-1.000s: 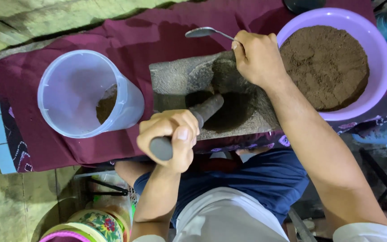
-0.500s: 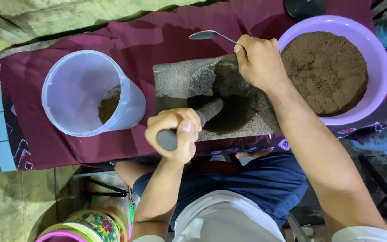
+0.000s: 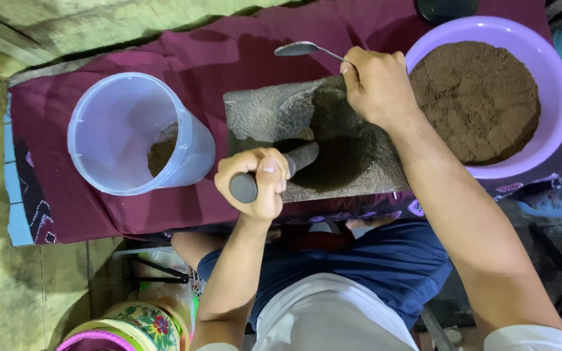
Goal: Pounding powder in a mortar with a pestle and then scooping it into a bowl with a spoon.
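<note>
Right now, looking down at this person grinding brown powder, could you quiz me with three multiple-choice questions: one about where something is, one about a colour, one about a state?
1. Where does the clear plastic tub lie?
A. On the maroon cloth, beside the stone mortar
B. Inside the basin
C. On the person's lap

2. What colour is the basin holding the brown powder?
A. Green
B. Purple
C. White

3. What is the state of the metal spoon?
A. Lying on the floor
B. Heaped with powder
C. Held in the right hand, bowl empty

Answers:
1. A, the tub lies tipped on the cloth on the left hand side, which grips the stone pestle.
2. B, its rim is purple.
3. C, the bowl shows bare metal past the fist.
</note>
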